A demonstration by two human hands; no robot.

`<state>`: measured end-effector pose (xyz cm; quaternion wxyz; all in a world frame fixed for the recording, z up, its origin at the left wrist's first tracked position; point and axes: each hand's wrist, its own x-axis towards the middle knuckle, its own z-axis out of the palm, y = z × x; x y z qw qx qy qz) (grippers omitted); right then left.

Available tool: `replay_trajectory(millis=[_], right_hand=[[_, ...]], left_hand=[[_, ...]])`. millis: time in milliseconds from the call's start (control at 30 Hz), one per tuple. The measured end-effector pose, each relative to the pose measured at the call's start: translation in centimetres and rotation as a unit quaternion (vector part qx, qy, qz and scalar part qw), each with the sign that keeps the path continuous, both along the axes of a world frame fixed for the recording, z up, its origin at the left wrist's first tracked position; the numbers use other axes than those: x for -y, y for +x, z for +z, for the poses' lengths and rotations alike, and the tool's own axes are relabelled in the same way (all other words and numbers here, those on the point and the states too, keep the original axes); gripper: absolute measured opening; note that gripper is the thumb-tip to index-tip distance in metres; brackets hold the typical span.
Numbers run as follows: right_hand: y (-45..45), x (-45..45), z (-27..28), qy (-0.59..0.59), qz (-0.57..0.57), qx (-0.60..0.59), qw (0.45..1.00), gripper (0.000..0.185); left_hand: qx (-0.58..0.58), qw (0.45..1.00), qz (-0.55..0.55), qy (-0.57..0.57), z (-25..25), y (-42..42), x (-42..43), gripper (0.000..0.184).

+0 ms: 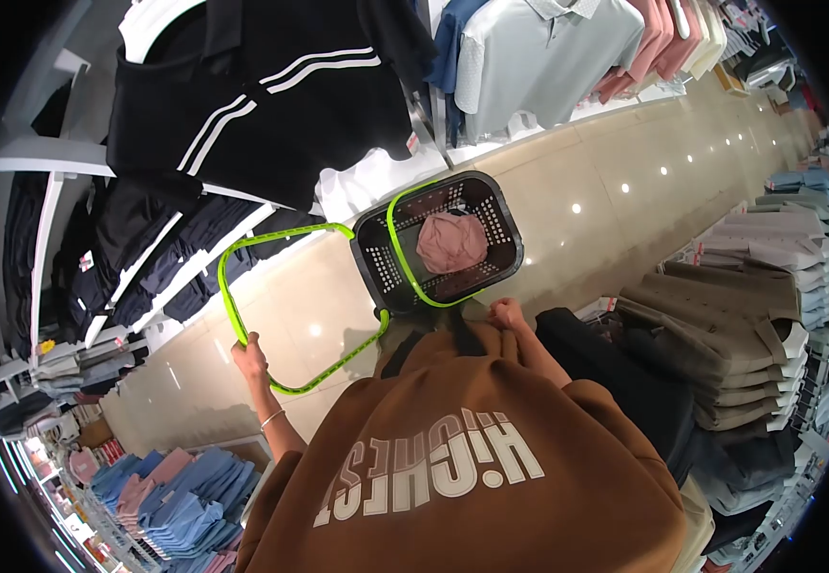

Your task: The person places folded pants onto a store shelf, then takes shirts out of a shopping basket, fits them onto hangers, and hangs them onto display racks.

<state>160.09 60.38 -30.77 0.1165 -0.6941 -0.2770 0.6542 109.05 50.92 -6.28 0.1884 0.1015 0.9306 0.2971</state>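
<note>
My left hand [250,357] is wrapped round the bright green pull handle [290,232], which sticks out to the left of a black shopping basket [507,205]. Perforated walls surround a crumpled pink garment [451,242] lying in the basket. A second green handle [397,250] crosses over the basket's opening. My right hand [505,313] is closed just beyond the basket's near right corner, by the front of my brown sweatshirt [500,401]. Whatever its fingers hold, if anything, is hidden.
Black shirts with white stripes [271,105] hang at the upper left, beside a grey polo shirt [538,57]. Folded brown garments [720,315] are stacked at right, folded blue shirts [185,501] at lower left. A shiny tiled floor [615,167] runs between the displays.
</note>
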Motion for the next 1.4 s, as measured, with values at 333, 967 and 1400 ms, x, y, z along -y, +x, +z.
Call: replay_trajectory(millis=[333, 967, 1400], right_hand=[[-2.1, -0.2, -0.4, -0.005, -0.004, -0.010, 1.000, 0.017], [-2.5, -0.4, 0.2, 0.017, 0.044, 0.003, 0.999, 0.020], [-0.2, -2.4, 1.7, 0.011, 0.108, 0.029, 0.994, 0.023]], left_hand=[[-0.018, 0.999, 0.026, 0.007, -0.3, -3.5, 3.0, 0.025], [0.029, 0.999, 0.021, 0.006, 2.1, -2.9, 3.7, 0.024], [0.232, 0.950, -0.036, 0.206, 1.9, 10.7, -7.4, 0.029]])
